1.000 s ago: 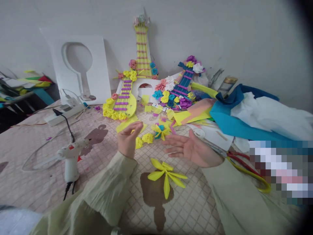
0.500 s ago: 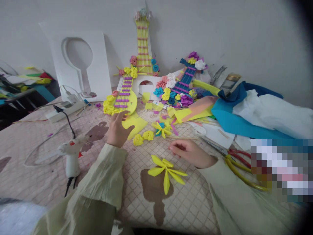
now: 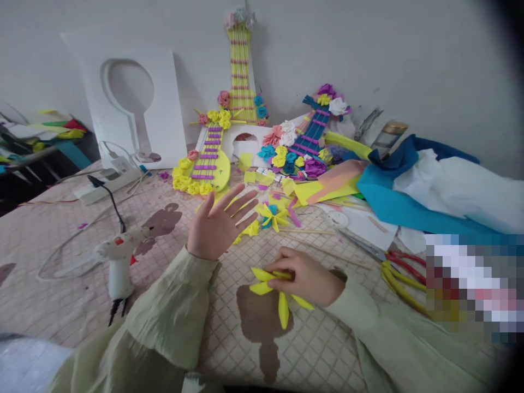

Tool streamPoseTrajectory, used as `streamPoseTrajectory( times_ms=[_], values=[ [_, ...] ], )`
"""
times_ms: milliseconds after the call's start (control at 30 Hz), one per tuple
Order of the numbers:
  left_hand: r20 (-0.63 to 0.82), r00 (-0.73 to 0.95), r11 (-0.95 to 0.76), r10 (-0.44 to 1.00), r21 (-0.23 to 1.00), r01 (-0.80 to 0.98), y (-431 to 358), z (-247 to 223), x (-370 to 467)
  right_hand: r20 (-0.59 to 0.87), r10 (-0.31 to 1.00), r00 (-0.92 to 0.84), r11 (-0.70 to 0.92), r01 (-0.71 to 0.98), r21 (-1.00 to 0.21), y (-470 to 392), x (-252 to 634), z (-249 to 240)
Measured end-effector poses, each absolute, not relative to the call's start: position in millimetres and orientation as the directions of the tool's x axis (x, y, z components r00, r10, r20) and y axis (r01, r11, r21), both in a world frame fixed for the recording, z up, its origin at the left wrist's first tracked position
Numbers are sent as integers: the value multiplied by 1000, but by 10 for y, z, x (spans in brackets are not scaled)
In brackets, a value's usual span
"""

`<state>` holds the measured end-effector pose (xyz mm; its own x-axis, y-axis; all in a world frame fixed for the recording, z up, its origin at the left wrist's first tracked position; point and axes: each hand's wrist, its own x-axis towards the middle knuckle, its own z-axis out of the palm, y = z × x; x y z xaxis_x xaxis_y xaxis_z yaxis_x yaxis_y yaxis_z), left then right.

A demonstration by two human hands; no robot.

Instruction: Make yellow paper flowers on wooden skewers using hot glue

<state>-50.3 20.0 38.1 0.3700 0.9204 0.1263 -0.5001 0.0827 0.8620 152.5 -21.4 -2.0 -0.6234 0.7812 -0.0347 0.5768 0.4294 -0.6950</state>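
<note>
My left hand (image 3: 216, 226) is raised over the table with its palm up and fingers spread, holding nothing. My right hand (image 3: 305, 274) pinches the middle of a yellow folded-paper flower (image 3: 283, 311), whose long petals stick out below and to the left of my fingers. Under the flower lies a brown patch (image 3: 257, 316) on the quilted cloth. Beyond my left hand are crumpled yellow paper flowers (image 3: 251, 228) and a yellow and teal star-shaped flower (image 3: 276, 217).
A glue gun (image 3: 121, 267) stands at the left by a power strip (image 3: 106, 183). Decorated paper guitars (image 3: 219, 166) and a white cutout board (image 3: 164, 109) are at the back. Scissors (image 3: 393, 262), thin sticks and blue sheets (image 3: 409, 202) lie at the right.
My left hand has turned palm up and spread its fingers, moving slightly right. My right hand has come down and left onto the yellow flower and taken hold of it.
</note>
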Motion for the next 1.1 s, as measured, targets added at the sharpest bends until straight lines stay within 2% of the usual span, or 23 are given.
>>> streamPoseTrajectory(
  times_ms=[167, 300, 400, 467, 500, 600, 767, 933, 1100],
  values=[
    [108, 326, 38, 939, 911, -411, 203, 335, -469, 68, 809, -584, 407, 475, -780, -195, 1534, 7],
    [120, 255, -30, 959, 943, -332, 192, 230, -409, -14, 879, -478, 231, 451, -862, -164, 1563, 28],
    [123, 216, -121, 969, 992, -19, 124, 170, -326, -71, 925, -374, 73, 358, -931, -130, 1585, 12],
    [75, 266, -127, 961, 975, 185, 64, 146, -249, -46, 951, -306, 35, 252, -967, -101, 1599, -6],
    [30, 304, -104, 952, 967, 231, 38, 134, -205, -30, 963, -267, 26, 205, -978, -87, 1605, -13],
    [-85, 395, 11, 915, 983, 185, 0, 88, -72, -21, 986, -166, -7, 85, -996, -57, 1621, -16],
    [-98, 474, 124, 875, 992, -23, 60, -10, 41, -131, 976, -176, -161, -172, -972, -31, 1632, 7],
    [-98, 452, 154, 886, 984, -90, 106, -14, 73, -146, 968, -205, -191, -222, -956, 20, 1650, 18],
    [-94, 412, 179, 906, 969, -171, 104, 105, 194, -104, 986, -127, -132, -240, -962, 80, 1713, 21]
  ],
)
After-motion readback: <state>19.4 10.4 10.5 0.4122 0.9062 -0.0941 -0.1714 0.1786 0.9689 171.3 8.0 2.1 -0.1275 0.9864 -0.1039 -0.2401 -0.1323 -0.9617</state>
